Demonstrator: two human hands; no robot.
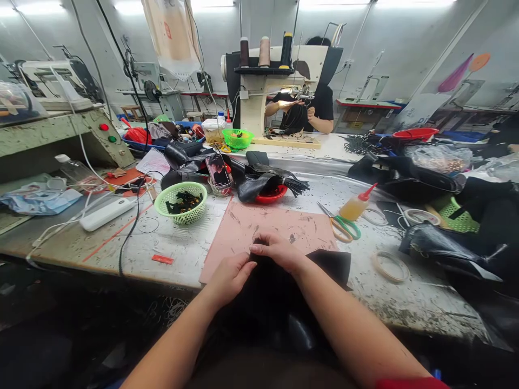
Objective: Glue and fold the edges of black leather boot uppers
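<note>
A black leather-like piece hangs from my hands at the near edge of the bench, its lower part dark over my lap. My left hand pinches the piece's upper edge from the left. Just above and to the right, my right hand is closed on the same edge, thumb and fingers together. Under and beyond my hands lies a pinkish, scuffed work board. A flat black flap sticks out past my right forearm; whether it belongs to the held piece I cannot tell.
Scissors and a glue bottle lie right of the board, near a tape roll. Leftward stands a green basket of small black parts. Black leather pieces are heaped behind. A co-worker's hands work at a sewing machine.
</note>
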